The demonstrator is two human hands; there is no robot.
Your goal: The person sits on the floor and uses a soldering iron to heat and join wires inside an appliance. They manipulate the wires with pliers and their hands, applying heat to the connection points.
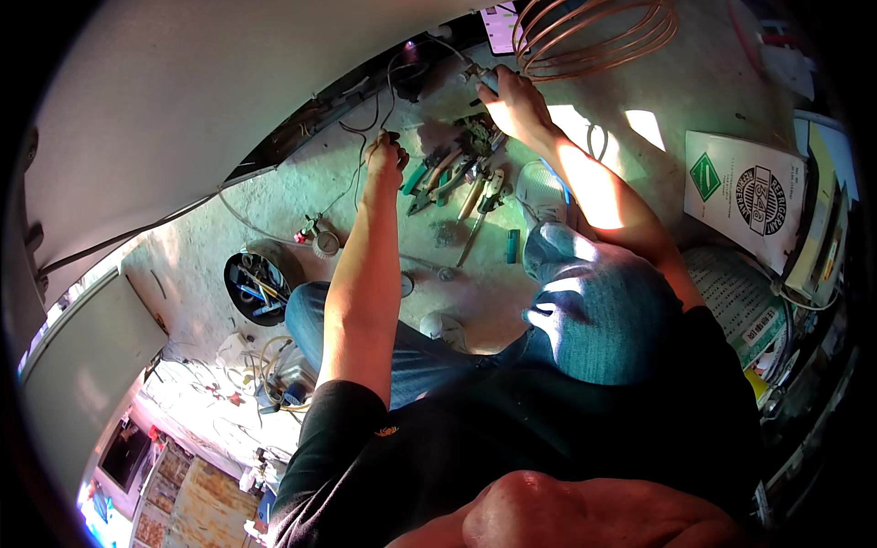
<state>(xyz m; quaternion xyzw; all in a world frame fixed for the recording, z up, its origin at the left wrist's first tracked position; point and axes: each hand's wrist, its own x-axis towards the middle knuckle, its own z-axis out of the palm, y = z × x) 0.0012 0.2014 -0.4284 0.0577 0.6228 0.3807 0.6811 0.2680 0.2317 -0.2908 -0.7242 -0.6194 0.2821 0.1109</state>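
My right hand [512, 100] grips a grey hand torch [485, 77], whose bent metal tube reaches toward a small glow at the dark lower edge of a large white appliance [183, 73]. My left hand [385, 153] is closed below thin dark tubes or wires [391, 91]; what its fingers hold is hidden. Pliers with green grips [416, 178] and other tools [489, 192] lie on the concrete floor between and below my hands. A pressure gauge with a valve [325, 242] and a grey hose rest left of them. A small green item [512, 247] lies near my shoe.
A copper tube coil [594, 59] and phone [501, 27] sit at the top. A black bucket of tools [260, 283] stands left, tangled hoses [274, 365] below it. A white box [740, 192] and printed cylinder or carton [731, 301] stand right, beside my bent knee.
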